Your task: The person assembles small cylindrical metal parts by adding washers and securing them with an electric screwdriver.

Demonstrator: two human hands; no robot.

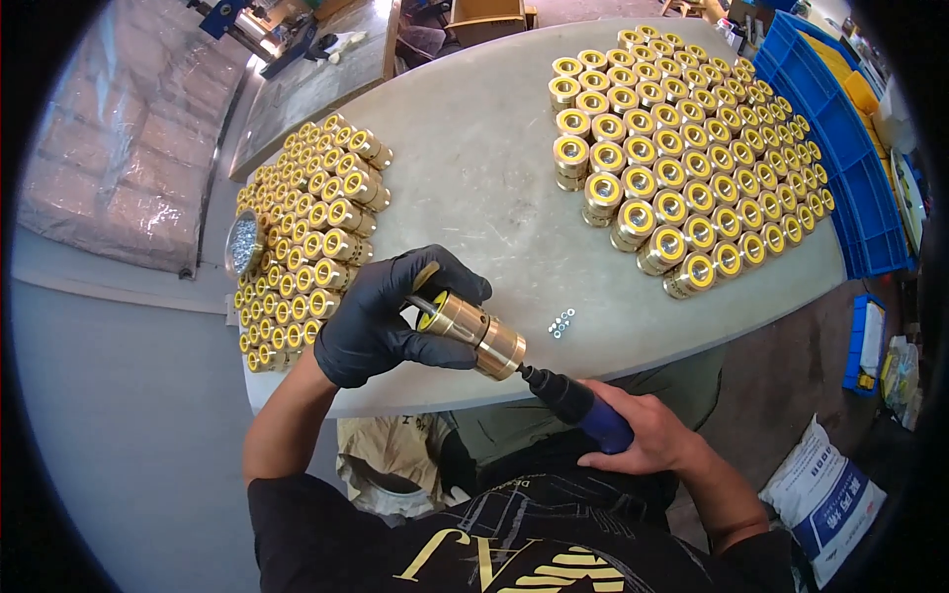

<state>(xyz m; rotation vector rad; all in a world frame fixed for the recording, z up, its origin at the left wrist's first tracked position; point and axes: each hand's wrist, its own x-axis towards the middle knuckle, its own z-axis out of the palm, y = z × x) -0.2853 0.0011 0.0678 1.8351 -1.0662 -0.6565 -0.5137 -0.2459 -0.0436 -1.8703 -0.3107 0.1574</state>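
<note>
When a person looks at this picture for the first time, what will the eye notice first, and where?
Probably the big group of yellow-topped, brass-coloured cylinders on the grey table's right side, then the similar group on its left. Near the middle, the black-gloved left hand holds one single cylinder, while the bare right hand grips a black-and-blue tool pointed at its lower end.

Tilted brass cylinder (481,331), blue driver (603,425) at its end
</note>
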